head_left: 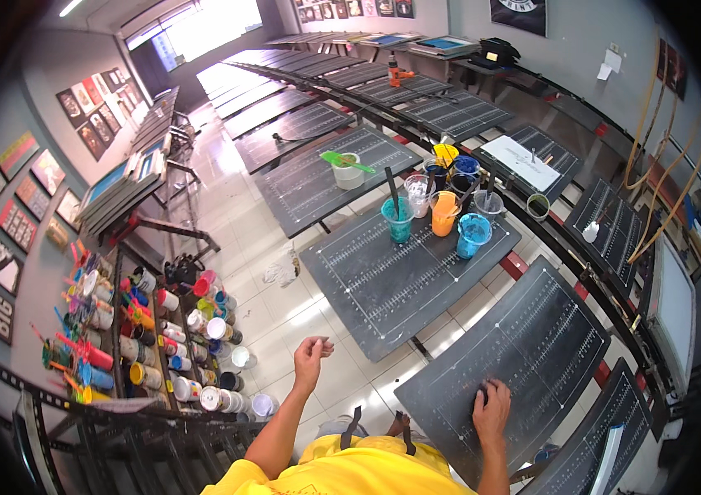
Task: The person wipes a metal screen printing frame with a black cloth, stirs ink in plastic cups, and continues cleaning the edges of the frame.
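Note:
My left hand (311,356) hangs in the air over the tiled floor, left of the nearest boards. Its fingers are curled together, and whatever they may hold is too small to make out. My right hand (492,406) rests on a dark printing board (532,330) marked with white ruler lines, its fingers slightly bent and apart on the surface. Beyond it, another marked board (367,280) carries several ink cups, among them a teal cup (397,221), an orange cup (445,216) and a blue cup (473,238). Some have stirring sticks in them.
Ink bottles and jars (173,346) crowd a rack at the left. Behind the cups, a white tub (349,173) bears a green scraper (345,162). More boards run along a rail toward the window, with an orange power tool (397,73) on one. A framed screen (670,309) leans right.

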`<act>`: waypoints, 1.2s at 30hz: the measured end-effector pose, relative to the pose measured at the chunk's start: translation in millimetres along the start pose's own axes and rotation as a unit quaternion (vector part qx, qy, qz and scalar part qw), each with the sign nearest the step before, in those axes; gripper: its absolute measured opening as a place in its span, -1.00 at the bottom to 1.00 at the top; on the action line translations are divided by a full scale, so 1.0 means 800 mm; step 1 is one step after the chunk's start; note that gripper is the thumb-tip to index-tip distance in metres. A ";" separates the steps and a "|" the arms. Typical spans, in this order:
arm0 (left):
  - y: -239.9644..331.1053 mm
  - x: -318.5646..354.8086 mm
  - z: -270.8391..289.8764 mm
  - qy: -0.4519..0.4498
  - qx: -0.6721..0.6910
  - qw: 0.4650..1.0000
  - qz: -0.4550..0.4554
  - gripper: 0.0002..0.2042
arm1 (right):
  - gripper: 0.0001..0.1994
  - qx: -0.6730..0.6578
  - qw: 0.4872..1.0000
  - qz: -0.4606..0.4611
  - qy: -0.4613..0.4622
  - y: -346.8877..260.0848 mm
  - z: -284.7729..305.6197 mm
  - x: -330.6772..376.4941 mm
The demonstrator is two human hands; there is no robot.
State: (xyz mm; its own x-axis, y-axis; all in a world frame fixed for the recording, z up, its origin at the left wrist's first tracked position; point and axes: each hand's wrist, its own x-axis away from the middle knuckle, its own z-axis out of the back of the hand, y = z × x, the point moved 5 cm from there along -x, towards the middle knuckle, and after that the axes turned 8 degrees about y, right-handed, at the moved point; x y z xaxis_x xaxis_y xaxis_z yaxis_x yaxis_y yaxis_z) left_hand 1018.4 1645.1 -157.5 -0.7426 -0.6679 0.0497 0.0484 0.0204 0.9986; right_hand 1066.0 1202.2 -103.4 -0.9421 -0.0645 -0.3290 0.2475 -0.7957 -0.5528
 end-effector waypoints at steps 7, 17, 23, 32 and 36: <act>0.042 -0.171 -0.137 -0.109 -0.003 0.989 -0.096 -0.84 | -0.72 0.069 0.994 -0.085 0.030 -0.014 -0.022 0.008; 0.070 -0.339 -0.270 -0.291 -0.159 0.912 -0.241 -0.23 | -0.58 0.237 0.919 -0.294 0.115 -0.081 -0.091 0.003; 0.070 -0.378 -0.304 -0.385 -0.182 0.875 -0.231 -0.11 | -0.57 0.233 0.894 -0.352 0.153 -0.077 -0.104 0.001; 0.056 -0.396 -0.332 -0.431 -0.131 0.874 -0.183 -0.11 | -0.58 0.215 0.892 -0.364 0.162 -0.075 -0.108 -0.002; 0.063 -0.394 -0.334 -0.425 -0.114 0.878 -0.191 -0.19 | -0.63 0.257 0.880 -0.372 0.143 -0.093 -0.098 -0.024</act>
State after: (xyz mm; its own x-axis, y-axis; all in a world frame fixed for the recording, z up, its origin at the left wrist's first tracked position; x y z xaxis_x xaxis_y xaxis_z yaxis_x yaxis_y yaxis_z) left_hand 1433.7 1658.0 -127.2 -0.9594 0.2035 -0.1955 -0.2510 -0.2990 0.9206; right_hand 1083.5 1309.8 -115.6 -0.6863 0.6860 -0.2417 -0.6191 -0.7254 -0.3007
